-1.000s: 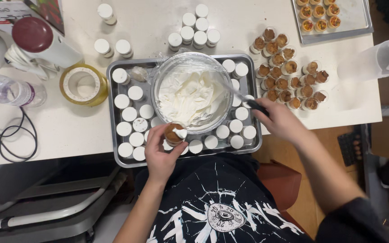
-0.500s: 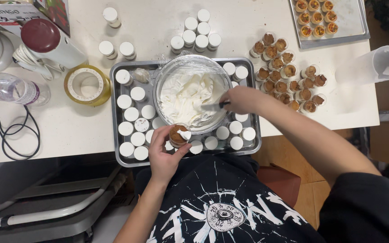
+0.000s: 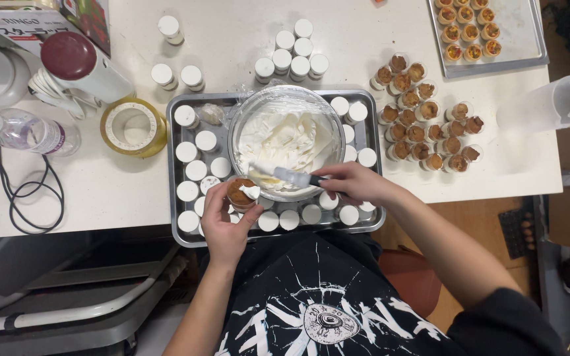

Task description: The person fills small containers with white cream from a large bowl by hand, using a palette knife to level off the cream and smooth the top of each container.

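Two hands are engaged over the metal tray (image 3: 178,221) at the near edge of the white bench (image 3: 113,191). Your left hand (image 3: 222,224) is curled around a small clear dessert cup (image 3: 241,193) with a brown filling, and holds it just above the tray's front left area, touching the near rim of the glass bowl (image 3: 235,132). A small dab of white cream already sits on the cup's right edge.

Your right hand (image 3: 354,182) is closed in a pinch on the handle of a small spatula (image 3: 285,175). Half a second ago the blade lay across the middle of the whipped cream (image 3: 285,135); it now sits at the near wall of the bowl, loaded, with its tip pointing at the cup. The cup has stayed in the same place throughout. Judge from this that a scoop is complete and the load is being brought to the cup, with most of the brown surface not yet covered.

White-topped cups (image 3: 196,170) stand in rows on the tray around the bowl. More of them stand in groups farther back on the bench. Brown-filled cups (image 3: 423,128) without cream cluster to the right of the tray, well apart from your hands. A roll of tape (image 3: 133,126) and a plastic bottle (image 3: 24,132) lie to the left.
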